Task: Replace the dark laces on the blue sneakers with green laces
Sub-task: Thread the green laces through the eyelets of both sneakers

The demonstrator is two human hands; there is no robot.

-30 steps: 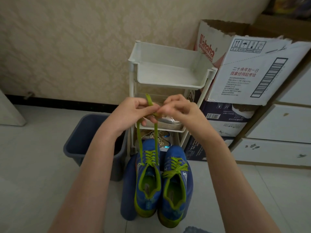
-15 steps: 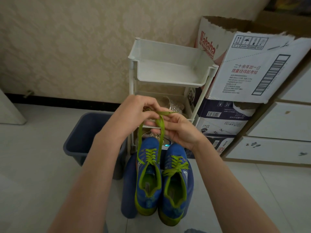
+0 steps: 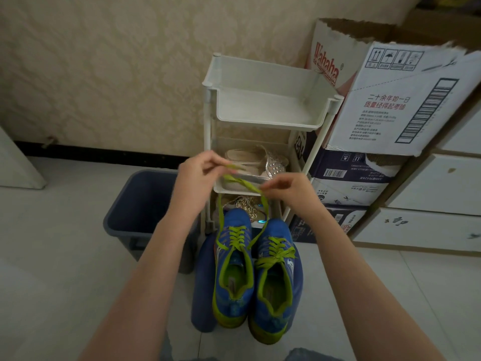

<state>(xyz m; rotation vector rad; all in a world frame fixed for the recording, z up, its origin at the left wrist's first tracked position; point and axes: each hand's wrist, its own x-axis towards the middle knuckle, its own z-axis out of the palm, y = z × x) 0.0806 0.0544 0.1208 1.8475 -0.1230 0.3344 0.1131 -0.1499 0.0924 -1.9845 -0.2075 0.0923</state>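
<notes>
The green lace (image 3: 242, 183) of the left sneaker (image 3: 233, 272) is lifted above the shoe. Its two strands rise from the top eyelets to the hands, and a flat stretch runs slantwise between them. The left hand (image 3: 200, 175) has its fingers curled and pinches one end of the lace between thumb and fingertips. The right hand (image 3: 286, 190), also curled, pinches the lace where the right-hand strand comes up. Both hands are held over the toes of the shoes, in front of the middle shelf of a white rack (image 3: 263, 74).

The left sneaker is threaded with green up to the top. The right sneaker (image 3: 277, 290) stands touching it on the right, its green lace (image 3: 276, 254) lying loosely across the tongue. Both blue shoes point toward the rack and stand on the tiled floor (image 3: 65, 269). A dark blue flat thing (image 3: 201, 287), which cannot be identified, is against the left shoe's outer side.

A grey-blue bin (image 3: 140, 204) stands just left of the rack. Pale shoes (image 3: 247, 158) lie on the rack's middle shelf. Stacked cardboard boxes (image 3: 390, 105) stand to the right of the rack, with white drawers (image 3: 437, 186) beyond them.
</notes>
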